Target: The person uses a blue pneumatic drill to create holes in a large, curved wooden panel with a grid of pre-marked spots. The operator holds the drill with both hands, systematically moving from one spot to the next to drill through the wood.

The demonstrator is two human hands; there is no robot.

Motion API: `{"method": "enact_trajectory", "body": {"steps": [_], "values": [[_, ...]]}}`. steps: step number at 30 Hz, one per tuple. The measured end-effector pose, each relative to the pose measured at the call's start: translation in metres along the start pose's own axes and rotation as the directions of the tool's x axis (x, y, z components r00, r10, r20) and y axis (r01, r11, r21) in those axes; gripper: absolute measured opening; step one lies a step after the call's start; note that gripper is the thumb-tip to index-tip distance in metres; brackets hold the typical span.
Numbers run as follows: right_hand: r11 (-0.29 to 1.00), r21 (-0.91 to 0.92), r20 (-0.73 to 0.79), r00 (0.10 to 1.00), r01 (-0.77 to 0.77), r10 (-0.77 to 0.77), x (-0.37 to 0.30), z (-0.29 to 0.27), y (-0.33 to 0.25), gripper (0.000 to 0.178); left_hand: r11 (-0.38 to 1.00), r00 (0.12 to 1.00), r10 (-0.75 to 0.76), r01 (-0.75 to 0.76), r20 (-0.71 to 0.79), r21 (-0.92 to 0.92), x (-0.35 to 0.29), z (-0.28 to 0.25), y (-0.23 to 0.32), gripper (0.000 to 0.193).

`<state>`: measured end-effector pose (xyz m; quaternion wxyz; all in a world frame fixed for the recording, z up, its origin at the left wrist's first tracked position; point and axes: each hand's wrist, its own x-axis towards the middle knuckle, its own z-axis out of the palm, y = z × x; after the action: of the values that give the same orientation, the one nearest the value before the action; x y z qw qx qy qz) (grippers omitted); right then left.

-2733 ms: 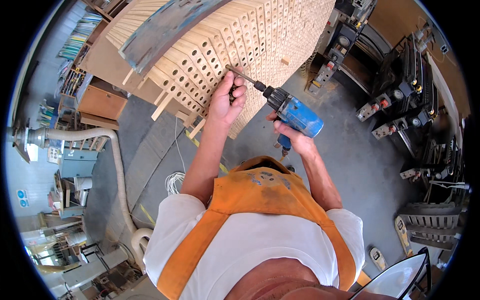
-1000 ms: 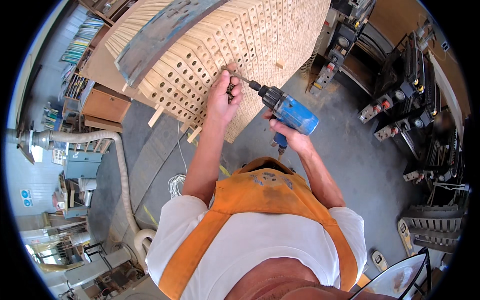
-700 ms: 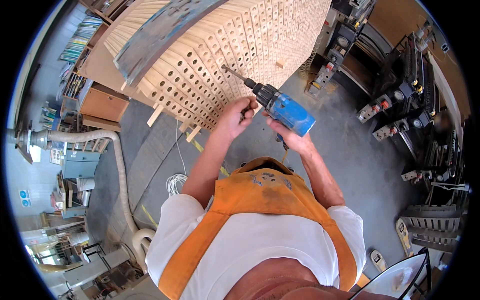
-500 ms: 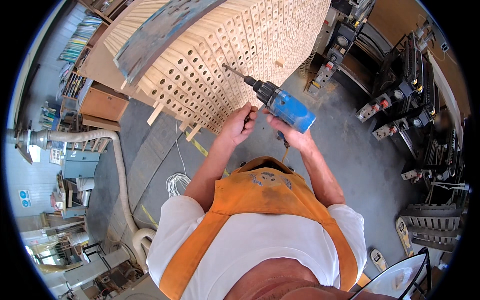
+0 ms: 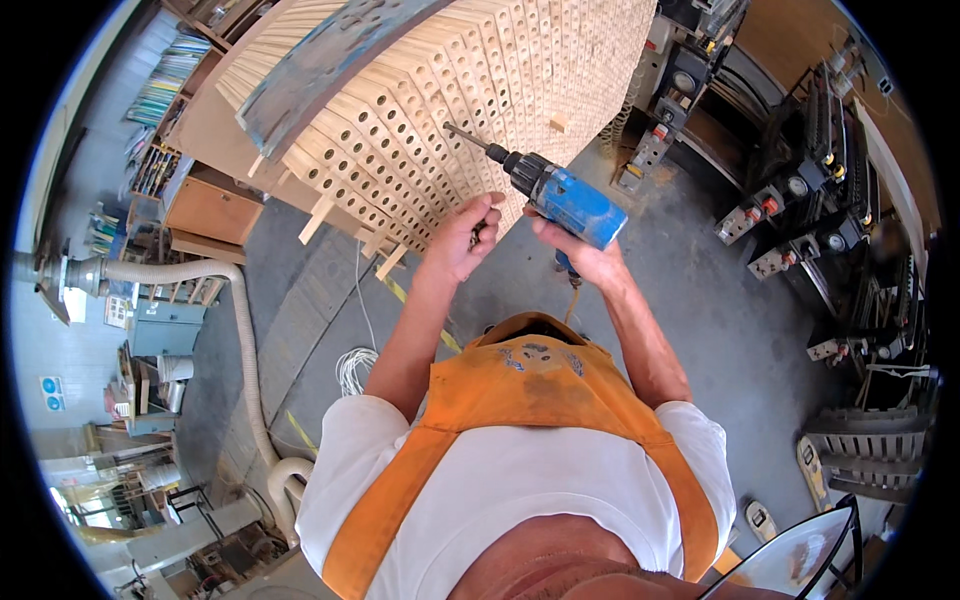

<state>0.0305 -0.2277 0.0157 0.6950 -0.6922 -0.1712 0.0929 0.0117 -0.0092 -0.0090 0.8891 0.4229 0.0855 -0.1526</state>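
My right hand [image 5: 588, 252] is wrapped round the grip of a blue power drill [image 5: 578, 205], which points up and to the left. The drill's long thin bit [image 5: 468, 137] has its tip at the holed face of a stack of pale wooden pieces [image 5: 520, 90]; whether it sits inside a hole I cannot tell. Just below and left of the chuck, my left hand [image 5: 465, 240] is closed with curled fingers round small dark metal pieces, mostly hidden. Several holes at the stack's left side show dark rings [image 5: 364, 118], while others are bare wood.
A curved, worn blue-grey board [image 5: 320, 75] lies across the stack's upper left. Wooden sticks [image 5: 317, 220] jut out below. A coiled white cable [image 5: 355, 370] and a ribbed hose [image 5: 243, 340] are on the left. Dark machinery [image 5: 800, 190] lines the right side.
My left hand has shifted a little to the left, away from the drill. The drill has moved very slightly left and up, its bit still at the wooden face.
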Motion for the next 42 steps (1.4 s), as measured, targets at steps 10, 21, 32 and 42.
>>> {"method": "enact_trajectory", "body": {"steps": [10,21,32,42], "values": [[0.957,0.26,0.124,0.987,-0.13,0.1,-0.034,-0.039,0.01,0.029,0.975,0.974,0.215,-0.218,-0.076,-0.043,0.011,0.01,0.043,0.026],[0.93,0.31,0.12,0.978,-0.199,0.17,-0.044,-0.067,0.019,0.029,0.972,0.991,0.127,-0.135,0.053,0.192,0.026,0.022,0.037,0.026],[0.982,0.18,-0.03,0.998,-0.054,0.06,-0.022,-0.022,0.01,0.026,0.956,0.957,0.288,-0.289,-0.042,-0.042,0.051,0.047,0.047,0.032],[0.874,0.474,0.044,0.994,-0.109,0.101,0.016,-0.015,0.014,0.027,0.915,0.939,0.345,-0.335,0.007,-0.224,0.065,0.039,0.046,0.029]]}}
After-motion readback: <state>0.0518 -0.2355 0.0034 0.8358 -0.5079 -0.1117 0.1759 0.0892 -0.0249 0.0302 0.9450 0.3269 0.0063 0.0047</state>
